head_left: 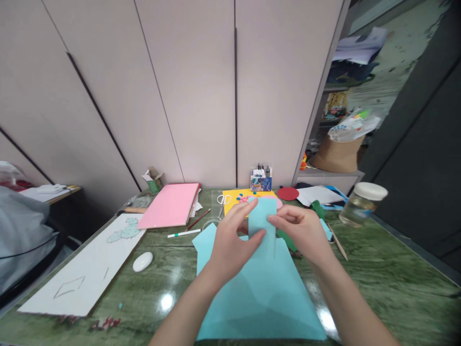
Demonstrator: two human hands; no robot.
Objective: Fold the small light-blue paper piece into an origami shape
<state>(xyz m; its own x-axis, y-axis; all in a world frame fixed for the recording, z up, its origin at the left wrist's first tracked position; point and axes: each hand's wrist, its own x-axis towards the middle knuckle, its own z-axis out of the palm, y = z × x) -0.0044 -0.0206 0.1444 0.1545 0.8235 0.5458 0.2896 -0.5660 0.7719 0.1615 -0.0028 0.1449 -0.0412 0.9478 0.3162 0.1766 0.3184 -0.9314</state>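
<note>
A small light-blue paper piece (pixel 263 218) is held upright between my two hands, above the table. My left hand (pixel 234 235) grips its left side, thumb in front and fingers at the edge. At the right edge, my right hand (pixel 298 228) pinches it between thumb and fingers. Below lies a large light-blue paper sheet (pixel 262 298), with a smaller blue paper scrap (pixel 205 240) at its upper left. Behind the hands, a yellow sheet (pixel 230 194) carries several pink and blue bits. White-handled scissors (pixel 224 199) lie at its left edge.
On the left are a white sheet with a cactus drawing (pixel 90 259), a pink folder (pixel 171 205), a white oval object (pixel 143 262) and a marker (pixel 183 233). A lidded jar (pixel 362 204) stands right, near a wooden stick (pixel 337 241). A pen box (pixel 261 180) stands at the back.
</note>
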